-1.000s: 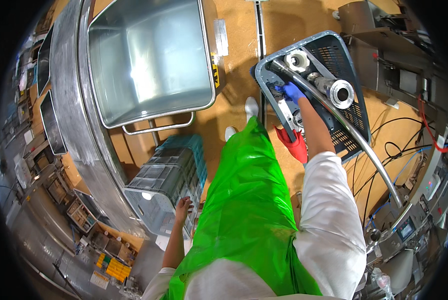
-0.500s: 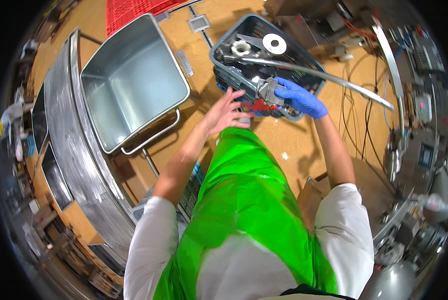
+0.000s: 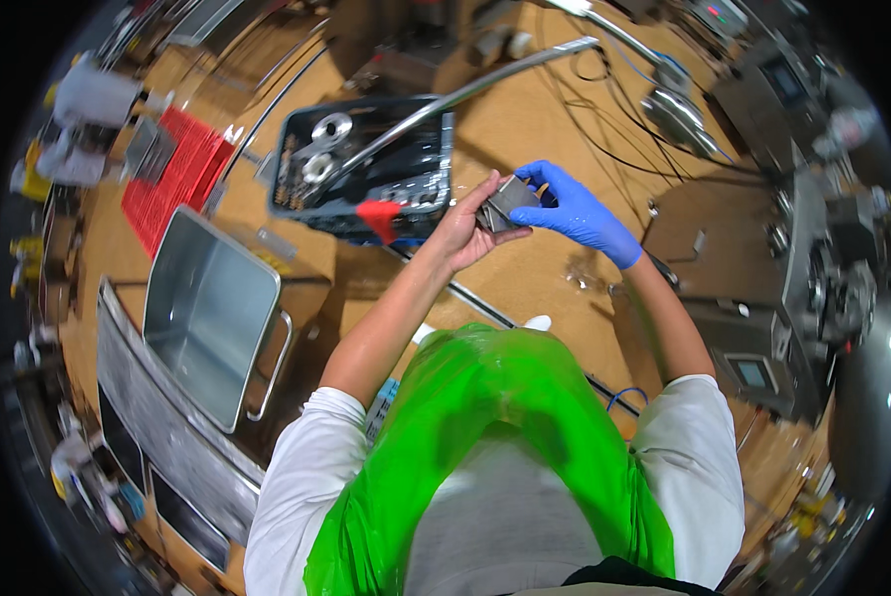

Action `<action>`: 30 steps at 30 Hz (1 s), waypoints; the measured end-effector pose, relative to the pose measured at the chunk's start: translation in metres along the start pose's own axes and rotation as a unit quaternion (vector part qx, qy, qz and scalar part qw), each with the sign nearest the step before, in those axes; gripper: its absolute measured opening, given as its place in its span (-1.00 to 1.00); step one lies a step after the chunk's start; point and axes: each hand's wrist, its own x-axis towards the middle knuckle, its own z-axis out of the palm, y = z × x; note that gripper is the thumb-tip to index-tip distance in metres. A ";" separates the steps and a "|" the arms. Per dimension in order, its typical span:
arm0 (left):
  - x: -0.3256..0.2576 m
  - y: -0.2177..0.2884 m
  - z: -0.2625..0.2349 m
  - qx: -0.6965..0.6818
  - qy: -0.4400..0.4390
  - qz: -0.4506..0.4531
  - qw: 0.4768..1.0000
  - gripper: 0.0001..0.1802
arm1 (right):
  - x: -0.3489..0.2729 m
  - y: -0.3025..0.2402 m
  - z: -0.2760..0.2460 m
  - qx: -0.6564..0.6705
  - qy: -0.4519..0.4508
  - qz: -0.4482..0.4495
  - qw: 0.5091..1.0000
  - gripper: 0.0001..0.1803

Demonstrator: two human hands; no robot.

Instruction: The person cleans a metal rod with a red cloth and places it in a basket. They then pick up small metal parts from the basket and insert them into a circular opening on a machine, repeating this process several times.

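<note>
Fingers of both my hands close on one thing: a small grey metal block [image 3: 502,206] with squared edges, held up over the orange-tan floor [image 3: 555,119]. It sits just to the right of a dark grey plastic crate [image 3: 311,218] with a bright red cloth [image 3: 378,220] over its near side.

What could go wrong, I judge, is a drop — if my glove let go before the bare fingers had the weight, smooth metal could slide and hit the floor. Those squared edges might also nip bare skin if the block twisted. A tan bit shows between glove and block, too small to tell what it is. And the long shiny metal tube [image 3: 465,91] leaning out of the crate toward the far right might tip if I turned and knocked it.

Both forearms run far and inward from the near edge, elbows bent outward. My bare left hand [image 3: 457,235] cradles the block from the left, thumb along its far side, other fingers along its near side. My blue-gloved right hand [image 3: 583,215] comes from the right — thumb on the near face, fingers arched over the far one.
</note>
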 end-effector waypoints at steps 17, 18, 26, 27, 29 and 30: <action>0.300 -0.329 0.263 0.149 -0.202 -0.338 0.907 -0.36 | -0.390 0.175 -0.310 0.142 0.504 0.147 0.839 -0.57; 0.313 -0.341 0.272 0.138 -0.202 -0.352 0.904 -0.34 | -0.410 0.182 -0.321 0.158 0.537 0.156 0.814 -0.58; 0.444 -0.409 0.335 -0.024 -0.265 -0.423 0.866 -0.53 | -0.508 0.235 -0.458 0.163 0.649 0.199 0.716 -0.75; 0.458 -0.412 0.343 -0.029 -0.260 -0.420 0.869 -0.53 | -0.509 0.245 -0.482 0.140 0.657 0.203 0.713 -0.75; 0.485 -0.421 0.356 -0.021 -0.256 -0.414 0.873 -0.50 | -0.515 0.277 -0.530 0.045 0.663 0.193 0.722 -0.77; 0.500 -0.430 0.364 -0.008 -0.264 -0.413 0.872 -0.49 | -0.520 0.290 -0.549 0.028 0.670 0.233 0.704 -0.76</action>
